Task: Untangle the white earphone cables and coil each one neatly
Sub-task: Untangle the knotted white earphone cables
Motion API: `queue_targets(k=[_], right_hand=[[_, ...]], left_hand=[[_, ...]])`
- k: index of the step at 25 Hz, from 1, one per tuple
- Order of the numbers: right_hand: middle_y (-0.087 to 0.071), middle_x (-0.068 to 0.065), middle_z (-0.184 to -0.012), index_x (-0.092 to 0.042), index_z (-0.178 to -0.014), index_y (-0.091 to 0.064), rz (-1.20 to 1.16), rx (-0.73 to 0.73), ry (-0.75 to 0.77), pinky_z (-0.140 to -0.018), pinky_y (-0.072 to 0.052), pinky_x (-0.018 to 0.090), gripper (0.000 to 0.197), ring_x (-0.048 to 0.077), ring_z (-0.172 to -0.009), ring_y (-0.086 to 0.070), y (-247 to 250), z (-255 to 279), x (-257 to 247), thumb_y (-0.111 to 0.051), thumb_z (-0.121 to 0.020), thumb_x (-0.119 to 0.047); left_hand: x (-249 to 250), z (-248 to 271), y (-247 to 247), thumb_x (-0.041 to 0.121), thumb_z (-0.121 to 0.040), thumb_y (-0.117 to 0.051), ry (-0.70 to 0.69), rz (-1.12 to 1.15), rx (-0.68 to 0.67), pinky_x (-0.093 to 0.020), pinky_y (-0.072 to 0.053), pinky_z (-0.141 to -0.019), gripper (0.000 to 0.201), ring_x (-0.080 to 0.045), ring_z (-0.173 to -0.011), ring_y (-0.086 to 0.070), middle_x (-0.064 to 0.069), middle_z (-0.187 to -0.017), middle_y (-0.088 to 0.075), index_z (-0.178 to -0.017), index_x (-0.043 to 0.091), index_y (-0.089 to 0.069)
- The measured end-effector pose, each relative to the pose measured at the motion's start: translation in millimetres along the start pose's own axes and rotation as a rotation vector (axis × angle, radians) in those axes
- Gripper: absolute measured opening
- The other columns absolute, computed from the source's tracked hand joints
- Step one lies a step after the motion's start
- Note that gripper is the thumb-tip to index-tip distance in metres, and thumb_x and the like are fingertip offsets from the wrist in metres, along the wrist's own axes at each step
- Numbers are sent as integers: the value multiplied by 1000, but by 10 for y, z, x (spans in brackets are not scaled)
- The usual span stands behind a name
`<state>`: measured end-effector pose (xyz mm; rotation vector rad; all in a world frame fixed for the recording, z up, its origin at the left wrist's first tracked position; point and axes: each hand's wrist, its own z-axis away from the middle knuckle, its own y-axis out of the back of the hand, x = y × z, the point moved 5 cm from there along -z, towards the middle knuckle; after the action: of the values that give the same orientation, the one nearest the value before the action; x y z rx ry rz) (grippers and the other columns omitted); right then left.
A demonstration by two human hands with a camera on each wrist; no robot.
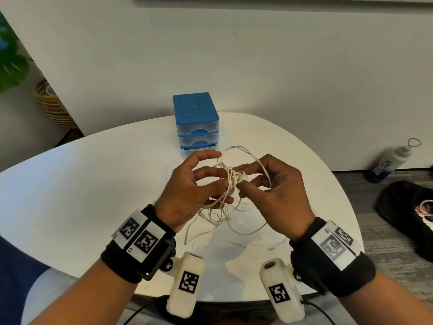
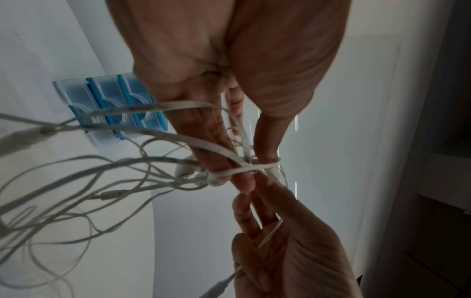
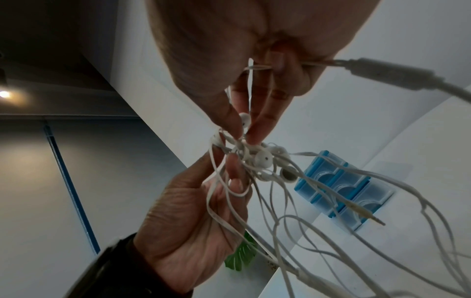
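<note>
Above white table point(image 1: 93, 184), both hands pinch tangled earphone cables point(image 1: 230, 181)

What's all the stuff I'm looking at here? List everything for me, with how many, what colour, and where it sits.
Tangled white earphone cables: one knotted bundle, number of sets unclear, white, held above the table between both hands, loose ends trailing onto it.
Small plastic drawer unit: one, three drawers, blue and clear, far side of the table.
Rounded white table: one, white, under the hands.
Drinks bottle with loop cap: one, white with a printed label, on the floor at right.
Dark cloth item: one, black, on the floor at right.
Woven basket: one, tan, on the floor at left.
Wrist-worn cameras: two, cream.
Left hand: grips the tangle.
Right hand: pinches the knot.
</note>
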<state>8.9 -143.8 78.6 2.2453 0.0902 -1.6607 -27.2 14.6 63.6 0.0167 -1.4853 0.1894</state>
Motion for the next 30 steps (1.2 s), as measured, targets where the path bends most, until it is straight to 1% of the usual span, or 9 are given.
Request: queue_targets(k=[5,10,13,15,17,19,21,26,30], right_hand=[[-69,1,-79,-16,-91,-66,-29,-37,-8,-60,-58,34,24,9,-60,-64,14,10,0,-82,-73,-16],[-70,7,-75,-10,-84,-71,-58,-89,17,-56,-54,27,16,17,-58,-63,65,-45,7,-82,-72,-8],[-69,9,-70,-5,-79,-70,-52,-67,35,-54,-53,29,18,19,-57,-61,82,-33,-14,-84,-68,-9],[-68,13,-67,-4,-79,-71,-52,-54,54,-57,-52,35,19,26,-57,-61,71,-19,-40,-85,-67,-10],[-68,14,-66,-5,-82,-72,-65,-66,45,-56,-52,36,18,28,-58,-62,40,-5,-47,-84,-70,-10],[-71,8,-70,-7,-88,-74,-75,-116,22,-57,-55,29,17,20,-60,-66,-11,13,-48,-82,-73,-12],[-74,2,-78,-11,-94,-75,-45,-156,27,-61,-55,24,19,16,-66,-68,-49,36,-52,-80,-76,-9],[-69,-2,-88,-21,-104,-69,2,-62,-13,-55,-57,37,27,14,-63,-65,24,27,-40,-76,-80,-12],[-71,-3,-97,-18,-104,-69,-14,-19,-54,-57,-56,28,23,18,-57,-69,78,-9,-17,-71,-83,-8]], left_hand=[[7,6,21,25,-62,-74,-11,-8,-50,-35,-60,-62,50,-33,-70,-73,-1,-98,-75,-109,22,-59],[-1,15,14,19,-66,-71,-27,-9,-65,-32,-59,-60,29,-31,-68,-73,-9,-87,-76,-91,7,-63],[-1,39,-13,21,-74,-65,4,1,-89,-30,-58,-62,24,-29,-72,-73,-11,-85,-75,-95,10,-70],[6,46,-36,24,-81,-60,42,31,-100,-34,-59,-66,23,-32,-76,-72,-14,-89,-75,-97,12,-71],[18,52,-59,33,-74,-64,53,26,-102,-36,-59,-68,30,-32,-77,-72,-14,-90,-75,-94,12,-72],[31,52,-60,34,-66,-71,2,-42,-75,-33,-58,-66,35,-28,-76,-73,-10,-89,-75,-93,12,-72],[26,52,-37,29,-65,-74,-21,-65,-45,-30,-57,-66,36,-26,-77,-73,-9,-91,-75,-95,10,-72],[35,54,-16,22,-74,-69,5,-35,-63,-26,-54,-63,30,-23,-76,-72,-10,-90,-75,-101,9,-67],[59,69,-29,9,-89,-59,24,-19,-88,-25,-49,-55,10,-16,-65,-63,-3,-86,-73,-96,16,-62]])
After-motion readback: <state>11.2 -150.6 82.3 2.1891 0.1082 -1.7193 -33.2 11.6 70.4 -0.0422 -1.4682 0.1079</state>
